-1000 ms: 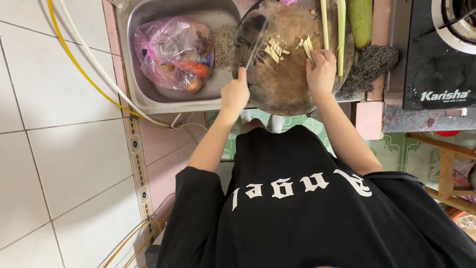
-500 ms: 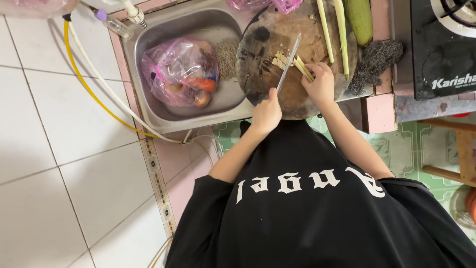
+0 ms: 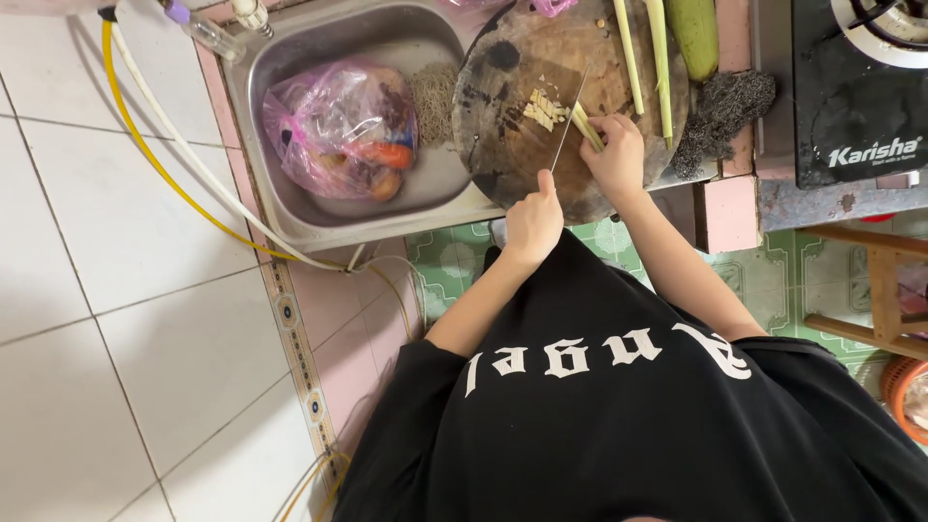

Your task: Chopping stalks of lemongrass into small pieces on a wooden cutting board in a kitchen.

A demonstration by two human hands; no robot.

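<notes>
- My left hand (image 3: 534,220) is clenching the knife (image 3: 568,124) handle, holding the blade on edge over the middle of the round board (image 3: 503,116), so it can come straight down beside the cut pieces (image 3: 543,108).
- My right hand (image 3: 617,155) is pinning the stalk (image 3: 586,126) with curled fingers close beside the blade, steadying it.
- Spare stalks (image 3: 648,48) are lying toward the board's far right edge, out of the way.
- Since half a second ago, the view has shifted; the knife is standing nearer the pieces.

The person wears a loose black short-sleeved shirt (image 3: 619,425) with white lettering across the chest, forearms bare.
</notes>
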